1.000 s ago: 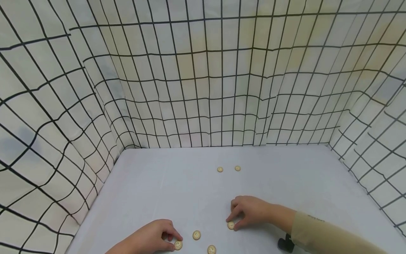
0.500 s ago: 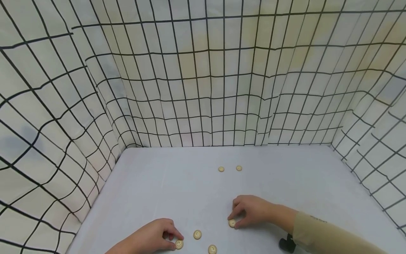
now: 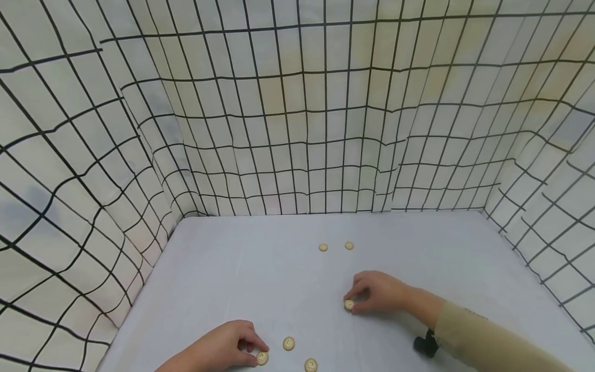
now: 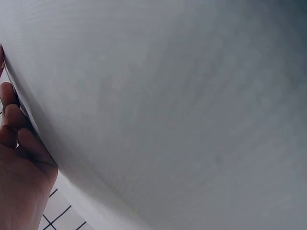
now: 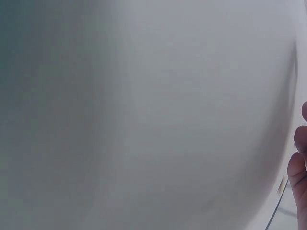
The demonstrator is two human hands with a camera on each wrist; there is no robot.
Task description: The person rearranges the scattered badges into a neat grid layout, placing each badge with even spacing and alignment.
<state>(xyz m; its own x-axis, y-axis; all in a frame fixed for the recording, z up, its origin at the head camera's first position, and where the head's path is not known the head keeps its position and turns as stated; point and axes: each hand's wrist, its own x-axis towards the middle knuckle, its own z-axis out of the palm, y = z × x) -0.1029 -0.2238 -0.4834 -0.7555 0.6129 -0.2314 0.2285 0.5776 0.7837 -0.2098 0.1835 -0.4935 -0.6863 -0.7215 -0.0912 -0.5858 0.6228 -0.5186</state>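
In the head view my left hand (image 3: 223,347) rests low on the white table with thumb and fingertips pinching a round, pale wooden button (image 3: 262,358). Farther right and farther from me, my right hand (image 3: 382,292) pinches a similar wooden button (image 3: 349,305) at or just above the tabletop. Beside the left hand lie two loose buttons, one button (image 3: 288,343) close to its fingertips and another button (image 3: 311,365) nearer the bottom edge. In the left wrist view the left hand (image 4: 24,167) shows curled fingers; its button is hidden there. Only fingertips (image 5: 298,165) show in the right wrist view.
Two more buttons, a left one (image 3: 323,247) and a right one (image 3: 349,246), lie side by side toward the back of the white table (image 3: 260,268). White walls with a black grid (image 3: 297,129) enclose the table. A black wrist device (image 3: 426,344) hangs under the right sleeve.
My right hand has carried its button away from me and slightly right, toward the back pair. The left hand keeps its pinch and stays put. The loose buttons have not moved.
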